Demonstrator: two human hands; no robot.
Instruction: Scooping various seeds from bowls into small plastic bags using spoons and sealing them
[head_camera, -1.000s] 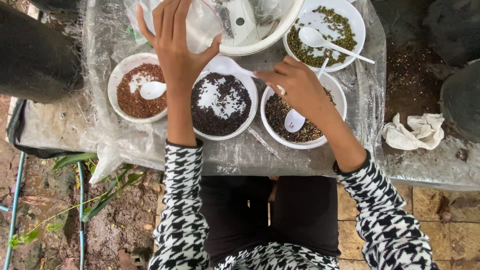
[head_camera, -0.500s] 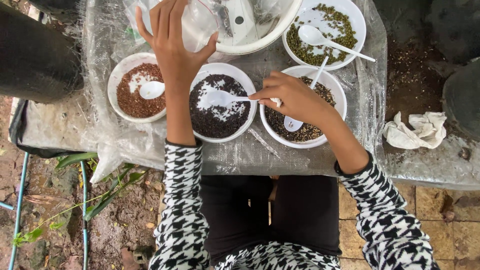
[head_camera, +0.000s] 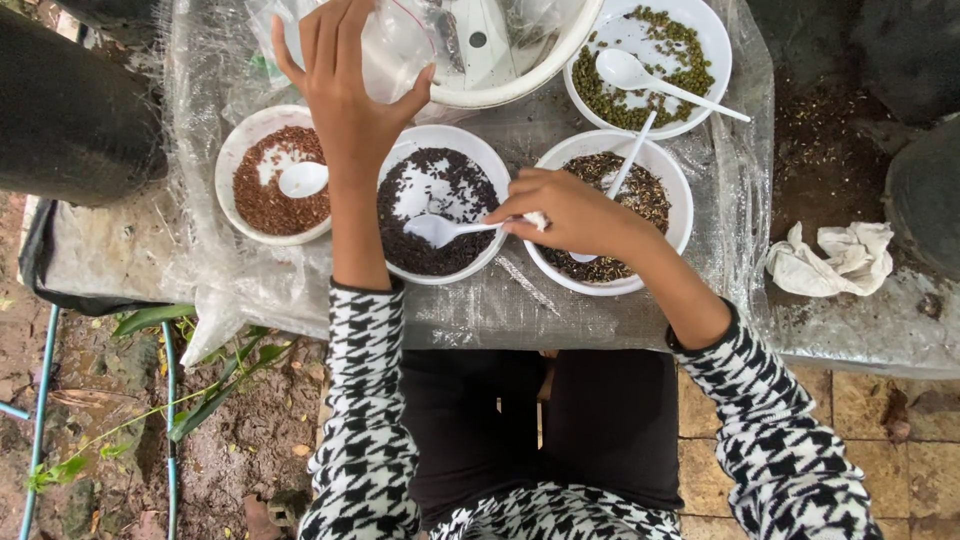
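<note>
My left hand (head_camera: 345, 95) grips a clear plastic bag (head_camera: 420, 45) over the far edge of the middle white bowl (head_camera: 492, 180), which holds black seeds. My right hand (head_camera: 570, 212) holds the handle of a white plastic spoon (head_camera: 440, 231) whose scoop rests in those black seeds. Beneath my right hand sits a white bowl (head_camera: 680, 190) of dark mixed seeds with another white spoon (head_camera: 628, 160) standing in it.
A bowl of reddish-brown seeds (head_camera: 270, 175) with a spoon sits at left, a bowl of green seeds (head_camera: 650, 60) with a spoon at top right, and a large white basin (head_camera: 510, 85) behind. Clear plastic sheeting (head_camera: 200, 270) covers the table. A crumpled white cloth (head_camera: 835, 258) lies at right.
My right hand swung the white spoon from above the black-seed bowl down into the seeds. The left hand kept hold of the bag and barely moved.
</note>
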